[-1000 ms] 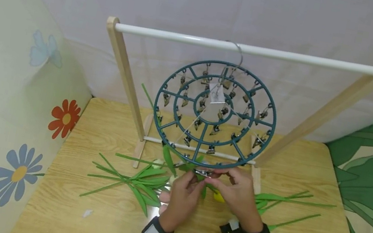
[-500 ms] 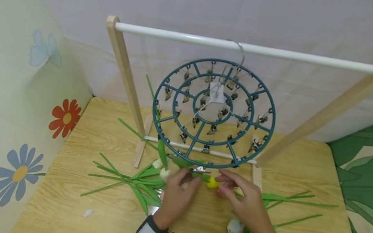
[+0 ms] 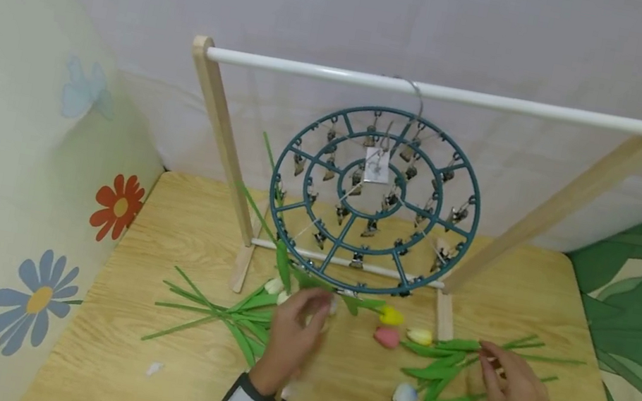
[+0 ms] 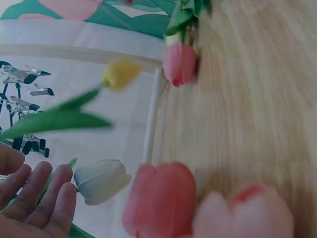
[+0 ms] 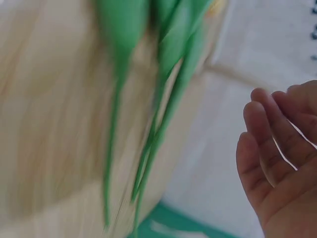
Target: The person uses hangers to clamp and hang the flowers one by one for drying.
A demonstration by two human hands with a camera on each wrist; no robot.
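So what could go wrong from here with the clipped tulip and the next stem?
The yellow tulip hangs from a single clip on the round hanger, and the left hand is open beside it, so it may slip out. The right hand, open over crossed stems, may drag several at once.

green stems (image 5: 148,114) motion-blurred, right hand (image 5: 285,158) cut off by frame edge

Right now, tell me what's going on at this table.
A person is hanging artificial tulips on a round teal clip hanger that hangs from a wooden rack. A yellow tulip hangs by its stem from a clip at the near rim. The left hand, fingers relaxed, is just below that clip. The right hand reaches toward the loose tulip stems lying on the table, holding nothing.
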